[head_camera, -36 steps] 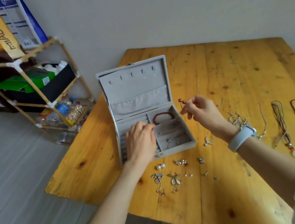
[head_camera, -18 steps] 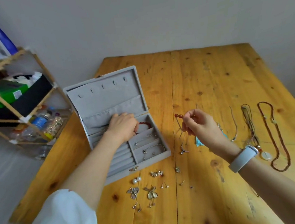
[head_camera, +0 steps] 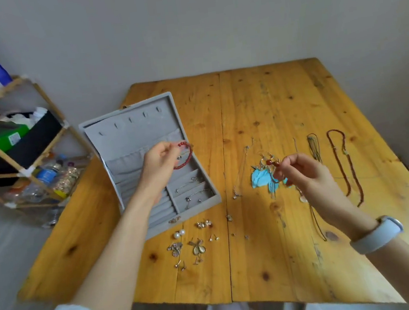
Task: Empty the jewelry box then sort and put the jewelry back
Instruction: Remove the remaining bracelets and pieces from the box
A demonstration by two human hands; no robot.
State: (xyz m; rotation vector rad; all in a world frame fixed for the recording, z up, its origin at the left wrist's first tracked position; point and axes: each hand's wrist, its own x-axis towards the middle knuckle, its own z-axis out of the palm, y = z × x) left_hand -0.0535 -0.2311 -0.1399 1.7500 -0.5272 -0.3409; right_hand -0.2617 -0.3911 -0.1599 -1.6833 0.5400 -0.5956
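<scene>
now left hand [head_camera: 160, 163] holds red bracelet [head_camera: 185, 154] above box [head_camera: 130, 137]

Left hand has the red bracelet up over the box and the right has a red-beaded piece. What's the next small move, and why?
Probably lower the red bracelet into a free compartment of the jewelry box. The left hand holds it lifted over the open tray, while the right hand pinches a red-beaded piece over the table.

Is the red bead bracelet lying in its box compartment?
No: the left hand holds the red bead bracelet above the jewelry box.
</scene>
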